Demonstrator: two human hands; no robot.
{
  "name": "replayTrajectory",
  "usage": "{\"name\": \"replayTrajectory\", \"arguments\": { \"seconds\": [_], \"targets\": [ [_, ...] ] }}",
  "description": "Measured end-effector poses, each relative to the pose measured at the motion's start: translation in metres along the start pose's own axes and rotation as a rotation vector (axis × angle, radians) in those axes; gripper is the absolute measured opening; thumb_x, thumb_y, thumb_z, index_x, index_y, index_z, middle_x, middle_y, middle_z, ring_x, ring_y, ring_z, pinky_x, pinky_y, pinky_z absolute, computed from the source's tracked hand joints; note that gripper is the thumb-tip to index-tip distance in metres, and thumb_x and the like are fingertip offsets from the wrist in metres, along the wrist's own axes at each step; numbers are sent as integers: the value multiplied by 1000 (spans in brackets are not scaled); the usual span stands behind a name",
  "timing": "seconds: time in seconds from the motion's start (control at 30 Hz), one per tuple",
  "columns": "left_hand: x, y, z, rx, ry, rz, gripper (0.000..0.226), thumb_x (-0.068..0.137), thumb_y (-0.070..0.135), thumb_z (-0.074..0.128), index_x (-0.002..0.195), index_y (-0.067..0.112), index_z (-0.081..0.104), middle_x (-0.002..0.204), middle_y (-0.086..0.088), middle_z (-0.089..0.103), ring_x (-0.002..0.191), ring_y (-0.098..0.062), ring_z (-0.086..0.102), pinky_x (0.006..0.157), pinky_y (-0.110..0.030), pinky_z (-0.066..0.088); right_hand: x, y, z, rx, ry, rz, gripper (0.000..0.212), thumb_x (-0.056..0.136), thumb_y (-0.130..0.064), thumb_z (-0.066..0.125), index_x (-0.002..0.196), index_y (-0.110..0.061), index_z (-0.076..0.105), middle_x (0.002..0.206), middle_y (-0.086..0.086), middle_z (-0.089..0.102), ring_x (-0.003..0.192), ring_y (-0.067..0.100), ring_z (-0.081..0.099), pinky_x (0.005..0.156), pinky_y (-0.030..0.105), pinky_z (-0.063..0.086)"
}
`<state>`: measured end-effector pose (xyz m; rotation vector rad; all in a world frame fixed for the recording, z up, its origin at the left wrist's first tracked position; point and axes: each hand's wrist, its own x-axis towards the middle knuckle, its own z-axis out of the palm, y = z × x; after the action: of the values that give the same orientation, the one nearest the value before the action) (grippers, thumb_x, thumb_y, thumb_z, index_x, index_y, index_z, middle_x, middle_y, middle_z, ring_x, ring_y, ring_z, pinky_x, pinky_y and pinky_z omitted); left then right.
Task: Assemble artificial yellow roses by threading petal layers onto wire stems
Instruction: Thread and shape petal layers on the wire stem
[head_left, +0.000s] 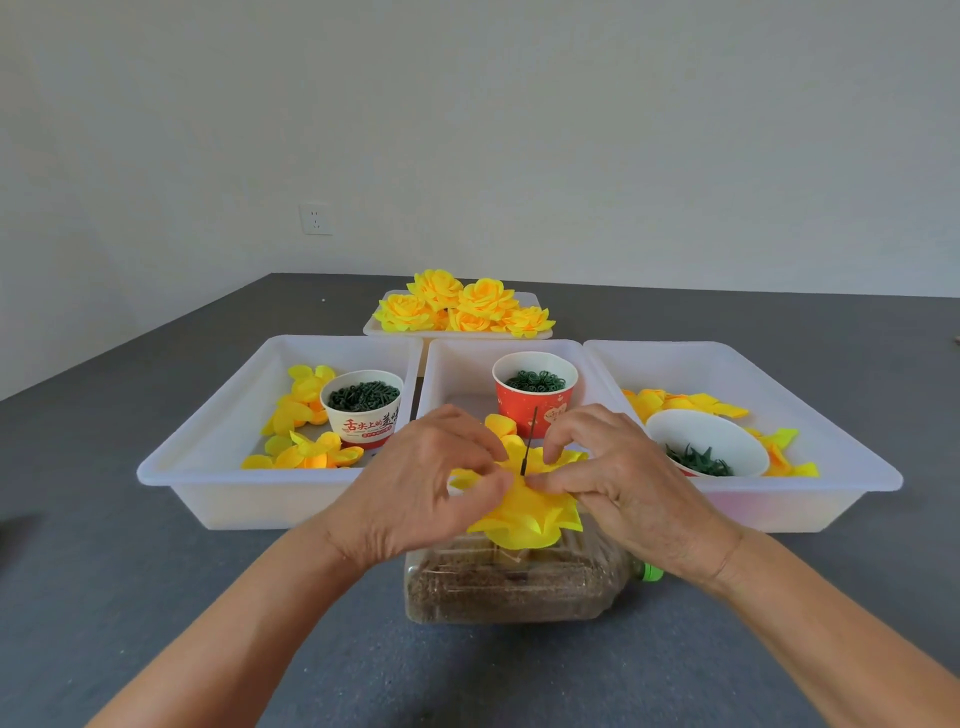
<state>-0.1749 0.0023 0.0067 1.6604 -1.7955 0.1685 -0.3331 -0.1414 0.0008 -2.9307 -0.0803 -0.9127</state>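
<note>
A grey desk (156, 571) fills the lower half of the view, set against a pale wall (467, 104) with a socket (316, 219). Three white trays stand side by side on it. The left tray (208, 441) holds loose yellow petals (301, 400) and a white paper cup (363, 408) of dark green rings. The middle tray (452, 374) holds a red paper cup (535, 392), also filled with green rings. The right tray (831, 431) holds more yellow petals (685, 402) and a white bowl (706, 441) with green leafy pieces. Behind them, a smaller tray (371, 327) carries a heap of finished yellow roses (462, 306).

Near the front edge of the middle tray, a clear plastic bottle (519, 582) lies on its side, filled with brownish grain, its green cap (652, 572) pointing right. Above it, a yellow petal layer (530, 512) sits on a thin dark wire stem (529, 441) that rises through its centre.

The left hand (421, 493) pinches the petal layer just left of the wire, its fingers (488, 483) curled on the fabric. The right hand (618, 478) pinches it from the right side, its fingers (545, 482) likewise closed on the yellow fabric beside the stem.
</note>
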Motion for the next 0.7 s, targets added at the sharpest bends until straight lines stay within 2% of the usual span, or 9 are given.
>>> {"name": "replayTrajectory", "arguments": {
  "seconds": [0.07, 0.17, 0.3, 0.5, 0.63, 0.7],
  "targets": [
    [7, 2, 4, -109, 58, -126, 32, 86, 38, 59, 75, 11, 73, 81, 3, 70, 80, -10, 60, 75, -26, 45, -1, 0, 1, -37, 4, -19, 28, 73, 0, 67, 87, -21, 77, 89, 2, 64, 90, 29, 60, 66, 44, 48],
    [18, 6, 15, -263, 87, -276, 8, 76, 20, 75, 79, 13, 75, 76, 8, 66, 75, -6, 60, 73, -28, 46, 0, 1, 0, -85, 26, -62, 32, 68, 3, 69, 86, -22, 77, 86, -3, 66, 92, 28, 62, 71, 39, 48],
    [19, 1, 25, -431, 76, -386, 5, 71, 11, 78, 71, 8, 74, 73, -1, 66, 71, -14, 58, 67, -29, 46, -2, 3, 2, -50, 56, -39, 25, 69, -2, 67, 84, -20, 77, 86, -8, 72, 95, 24, 64, 80, 32, 40],
    [14, -5, 33, -486, 63, -357, 6, 70, 15, 77, 69, 12, 73, 70, 2, 64, 68, -7, 55, 67, -24, 44, -13, 6, 5, 287, 14, 232, 18, 78, -6, 72, 91, -18, 77, 94, -10, 72, 109, 10, 54, 92, 30, 42],
    [15, -8, 34, -481, 67, -332, 16, 64, 32, 74, 62, 16, 70, 65, 5, 63, 65, -8, 55, 64, -23, 45, -11, 10, 1, 446, -12, 361, 22, 75, 1, 71, 87, -17, 77, 93, -8, 71, 109, 3, 52, 93, 18, 42],
    [14, -9, 35, -496, 63, -321, 13, 66, 26, 77, 60, 17, 69, 65, 6, 63, 65, -8, 56, 63, -23, 45, -8, 18, -4, 468, -8, 430, 23, 74, 1, 71, 86, -18, 77, 95, -8, 68, 104, -2, 54, 89, 12, 42]
  ]
}}
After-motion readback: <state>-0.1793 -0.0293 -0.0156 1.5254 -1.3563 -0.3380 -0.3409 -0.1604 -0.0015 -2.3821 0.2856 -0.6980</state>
